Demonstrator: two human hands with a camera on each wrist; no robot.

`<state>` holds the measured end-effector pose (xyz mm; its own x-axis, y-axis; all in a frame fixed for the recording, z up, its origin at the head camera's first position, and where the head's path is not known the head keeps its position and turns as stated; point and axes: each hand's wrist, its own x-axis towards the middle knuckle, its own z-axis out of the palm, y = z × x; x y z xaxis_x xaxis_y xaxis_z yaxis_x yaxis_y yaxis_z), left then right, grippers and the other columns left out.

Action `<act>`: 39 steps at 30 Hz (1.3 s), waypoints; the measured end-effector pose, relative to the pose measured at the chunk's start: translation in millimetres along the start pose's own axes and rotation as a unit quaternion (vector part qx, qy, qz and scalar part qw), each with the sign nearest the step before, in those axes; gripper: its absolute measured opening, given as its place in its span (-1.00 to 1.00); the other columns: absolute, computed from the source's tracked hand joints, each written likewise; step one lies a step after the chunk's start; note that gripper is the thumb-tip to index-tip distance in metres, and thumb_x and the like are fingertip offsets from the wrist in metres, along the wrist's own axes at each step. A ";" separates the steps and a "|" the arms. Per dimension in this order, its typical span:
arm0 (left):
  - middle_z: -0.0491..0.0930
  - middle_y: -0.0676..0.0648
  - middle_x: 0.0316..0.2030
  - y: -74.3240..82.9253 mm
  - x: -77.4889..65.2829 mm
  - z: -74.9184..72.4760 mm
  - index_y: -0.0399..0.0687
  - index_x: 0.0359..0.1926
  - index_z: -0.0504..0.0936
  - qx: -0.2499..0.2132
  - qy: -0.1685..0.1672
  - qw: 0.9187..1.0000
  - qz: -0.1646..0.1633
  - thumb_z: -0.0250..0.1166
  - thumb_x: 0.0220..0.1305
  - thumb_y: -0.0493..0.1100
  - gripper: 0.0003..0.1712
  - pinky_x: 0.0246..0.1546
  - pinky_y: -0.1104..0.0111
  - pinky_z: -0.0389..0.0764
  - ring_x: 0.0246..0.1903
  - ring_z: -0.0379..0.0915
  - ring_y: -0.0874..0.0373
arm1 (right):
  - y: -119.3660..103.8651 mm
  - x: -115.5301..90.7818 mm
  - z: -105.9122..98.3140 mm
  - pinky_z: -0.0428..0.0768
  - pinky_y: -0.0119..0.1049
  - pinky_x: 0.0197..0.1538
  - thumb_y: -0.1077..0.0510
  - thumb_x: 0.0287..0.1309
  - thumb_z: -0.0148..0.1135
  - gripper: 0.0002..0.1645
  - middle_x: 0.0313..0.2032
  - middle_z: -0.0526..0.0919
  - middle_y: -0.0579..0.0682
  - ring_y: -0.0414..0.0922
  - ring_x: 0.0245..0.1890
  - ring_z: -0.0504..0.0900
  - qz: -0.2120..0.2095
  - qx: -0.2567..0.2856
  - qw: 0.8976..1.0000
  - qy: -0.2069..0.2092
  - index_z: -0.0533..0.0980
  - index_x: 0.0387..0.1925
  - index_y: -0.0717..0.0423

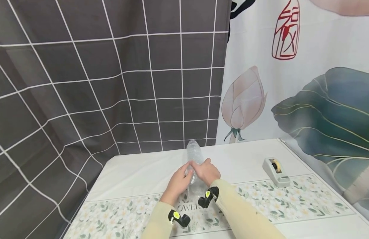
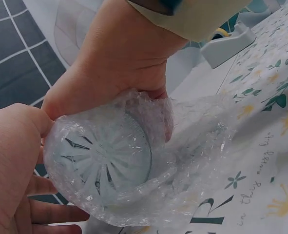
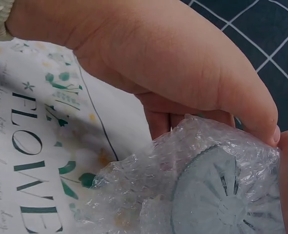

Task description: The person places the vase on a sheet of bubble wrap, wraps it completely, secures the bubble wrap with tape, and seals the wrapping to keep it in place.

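A clear glass vessel (image 2: 102, 161) lies on its side inside bubble wrap (image 2: 197, 170). Its round base, with a starburst pattern, shows through the plastic in both wrist views. In the head view, the long wrapped roll (image 1: 194, 152) points toward the back of the table. My left hand (image 1: 177, 182) holds the left side of the wrap, thumb at the top and fingers beside the base. From the right, my right hand (image 1: 206, 171) grips the wrap with its thumb over the top and fingers round the side. Both thumbs meet above the roll. Loose bubble wrap (image 3: 129, 195) spreads beside the base.
A white tape dispenser (image 1: 275, 172) with a yellowish roll stands on the right of the table. A floral printed band (image 1: 118, 212) crosses the white tabletop (image 1: 136, 176). Behind hang a dark grid curtain (image 1: 166, 86) and a white flower-print curtain (image 1: 250, 49).
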<state>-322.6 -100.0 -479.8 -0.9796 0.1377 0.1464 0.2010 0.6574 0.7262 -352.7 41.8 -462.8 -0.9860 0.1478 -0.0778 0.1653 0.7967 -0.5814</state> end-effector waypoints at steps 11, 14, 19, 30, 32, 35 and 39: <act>0.33 -0.15 0.44 -2.8 -2.1 0.2 0.12 0.50 0.33 -0.010 0.003 1.000 -0.004 -0.04 0.54 0.16 -0.39 0.40 -0.17 0.26 0.41 0.25 -0.18 | 10.6 5.6 -18.0 0.49 0.26 0.25 -0.59 0.19 -0.13 0.38 0.31 0.28 0.60 0.45 0.25 0.42 -0.018 0.063 0.994 -0.083 0.06 0.39 0.66; 0.35 -0.16 0.43 0.4 -4.0 -1.9 0.13 0.47 0.36 -0.006 0.002 1.000 -0.002 -0.02 0.54 0.14 -0.41 0.39 -0.17 0.28 0.39 0.28 -0.19 | 14.8 7.9 -22.6 0.56 0.30 0.15 -0.58 0.18 -0.07 0.39 0.34 0.22 0.60 0.47 0.25 0.40 0.002 0.111 0.987 -0.113 0.04 0.40 0.64; 0.39 -0.22 0.39 2.3 -5.1 -5.6 0.07 0.45 0.39 -0.004 0.010 1.000 0.009 -0.01 0.55 0.10 -0.45 0.32 -0.19 0.37 0.26 0.44 -0.23 | 17.0 9.7 -25.7 0.74 0.18 -0.34 -0.61 0.15 0.00 0.41 0.15 0.40 0.57 0.41 -0.04 0.61 0.022 0.158 0.980 -0.120 0.02 0.42 0.59; 0.43 -0.25 0.34 -2.1 -6.1 -11.0 0.09 0.44 0.39 -0.004 0.007 1.000 -0.007 -0.05 0.55 0.13 -0.44 0.23 -0.22 0.45 0.19 0.51 -0.24 | 21.0 2.6 -24.3 0.74 0.06 -0.46 -0.58 0.14 0.07 0.38 -0.05 0.54 0.42 0.21 -0.27 0.67 0.017 0.159 0.980 -0.122 0.06 0.40 0.57; 0.44 -0.26 0.33 -1.8 -6.6 -11.4 0.08 0.44 0.39 -0.002 0.007 1.000 -0.007 -0.04 0.55 0.12 -0.44 0.22 -0.22 0.46 0.19 0.51 -0.24 | 21.2 3.2 -23.1 0.74 0.05 -0.46 -0.58 0.14 0.06 0.37 -0.08 0.55 0.40 0.19 -0.29 0.68 0.020 0.154 0.981 -0.119 0.07 0.40 0.56; 0.43 -0.28 0.32 -1.2 -7.4 -12.4 0.06 0.44 0.38 -0.002 0.009 1.000 -0.007 -0.03 0.55 0.10 -0.44 0.22 -0.22 0.46 0.19 0.50 -0.26 | 20.7 2.7 -22.9 0.74 0.03 -0.46 -0.58 0.15 0.07 0.33 -0.14 0.57 0.35 0.16 -0.33 0.67 0.021 0.150 0.982 -0.116 0.11 0.38 0.55; 0.43 -0.31 0.31 -1.1 -8.7 -13.4 0.03 0.44 0.37 -0.003 0.010 1.000 -0.007 -0.03 0.55 0.08 -0.45 0.20 -0.21 0.48 0.19 0.49 -0.27 | 20.0 0.4 -24.1 0.75 0.03 -0.45 -0.56 0.15 0.08 0.31 -0.17 0.55 0.33 0.17 -0.32 0.65 0.018 0.144 0.982 -0.118 0.13 0.37 0.55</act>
<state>-314.4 -111.8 -472.8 -0.9822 0.1128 0.1499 0.1870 0.6545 0.7325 -349.2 72.0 -455.0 -0.9633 0.0057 -0.2684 0.2199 0.5901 -0.7768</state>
